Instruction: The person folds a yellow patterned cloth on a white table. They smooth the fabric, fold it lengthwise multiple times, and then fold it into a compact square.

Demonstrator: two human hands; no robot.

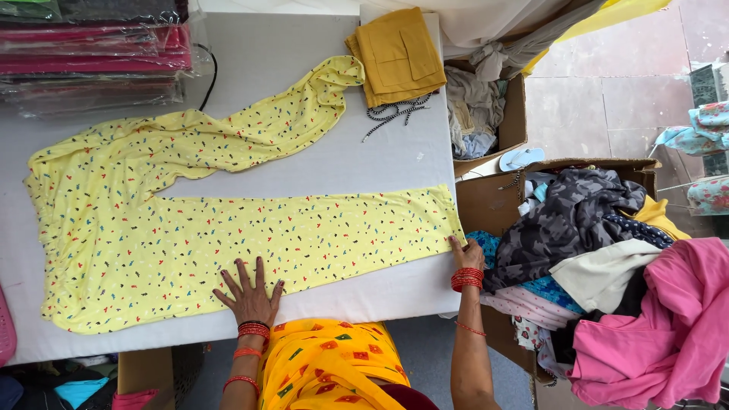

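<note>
Bright, even light falling from above, soft faint shadows lying under the hands, mild glare showing on the plastic-wrapped stack [91,45], focus staying sharp throughout, straight edges bowing slightly near the corners.

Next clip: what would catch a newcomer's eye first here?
The yellow printed trousers spread across the white table, the left hand flat on one leg and the right hand at its hem. Right of the table, a cardboard box overflows with mixed clothes.
</note>
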